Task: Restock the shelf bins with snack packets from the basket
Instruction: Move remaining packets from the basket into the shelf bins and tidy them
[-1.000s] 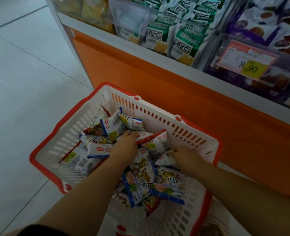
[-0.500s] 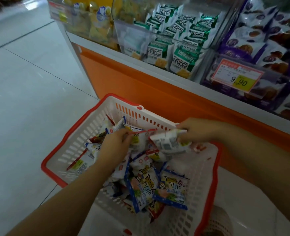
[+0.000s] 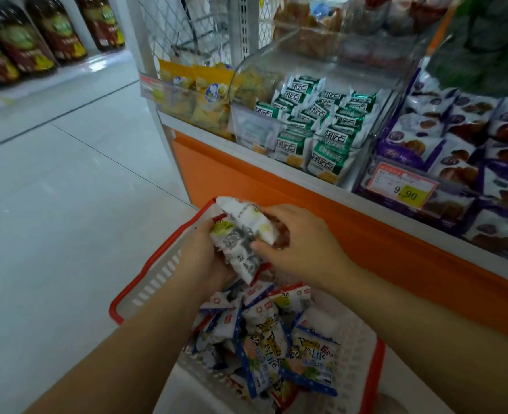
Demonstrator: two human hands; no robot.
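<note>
A white basket (image 3: pixel 145 282) with a red rim sits on the floor, holding several blue-edged and red-edged snack packets (image 3: pixel 279 351). Above its far end my left hand (image 3: pixel 205 261) and my right hand (image 3: pixel 300 246) together grip a bunch of white snack packets (image 3: pixel 243 231), backs facing me. The shelf bins stand just beyond: a clear bin of green-and-white packets (image 3: pixel 321 127), a bin of yellow packets (image 3: pixel 199 94) to its left, and a bin of purple packets (image 3: pixel 455 144) to its right.
An orange shelf base panel (image 3: pixel 306 204) runs right behind the basket. A price tag reading 9.90 (image 3: pixel 405 186) hangs on the purple bin. Dark bottles (image 3: pixel 31 37) line a far shelf across the tiled aisle floor (image 3: pixel 52 204).
Both hands have risen out of the basket with packets and come together above its far end. The view has tilted up, showing more of the shelf bins.
</note>
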